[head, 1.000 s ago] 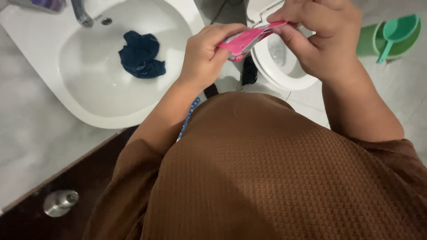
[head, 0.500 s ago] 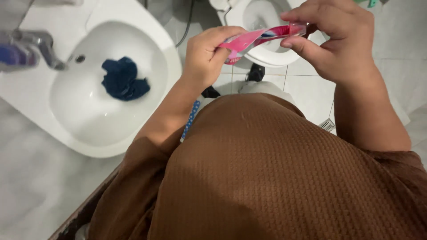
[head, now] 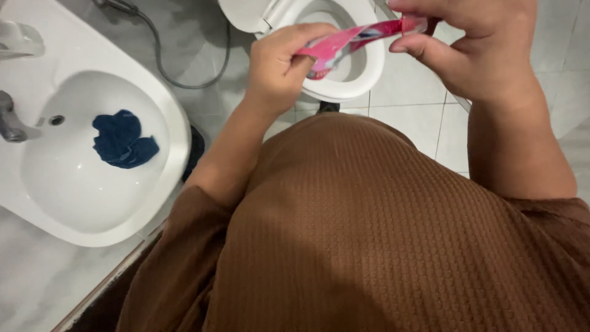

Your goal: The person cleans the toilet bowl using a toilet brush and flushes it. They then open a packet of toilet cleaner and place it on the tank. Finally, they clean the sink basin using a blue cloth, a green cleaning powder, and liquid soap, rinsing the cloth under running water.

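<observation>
Since before, view has swung right, pink sachet (head: 353, 42) now over toilet bowl (head: 362, 74) at 12 o'clock, both hands, left (head: 279, 67) and right (head: 473, 46), pinching its ends, apparently unopened; blue cloth (head: 121, 140) waits in sink (head: 92, 203).

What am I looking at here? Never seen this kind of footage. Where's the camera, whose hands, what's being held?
There is no machine here. One camera is worn on a person's head and looks down, so the brown waffle-knit shirt filling the lower frame is the wearer's own body. The left hand and right hand each pinch one end of a pink sachet, stretched between them above a white toilet bowl. To the left is a white washbasin with a dark blue cloth lying in it and a metal tap at its edge. A grey hose runs across the tiled floor.
</observation>
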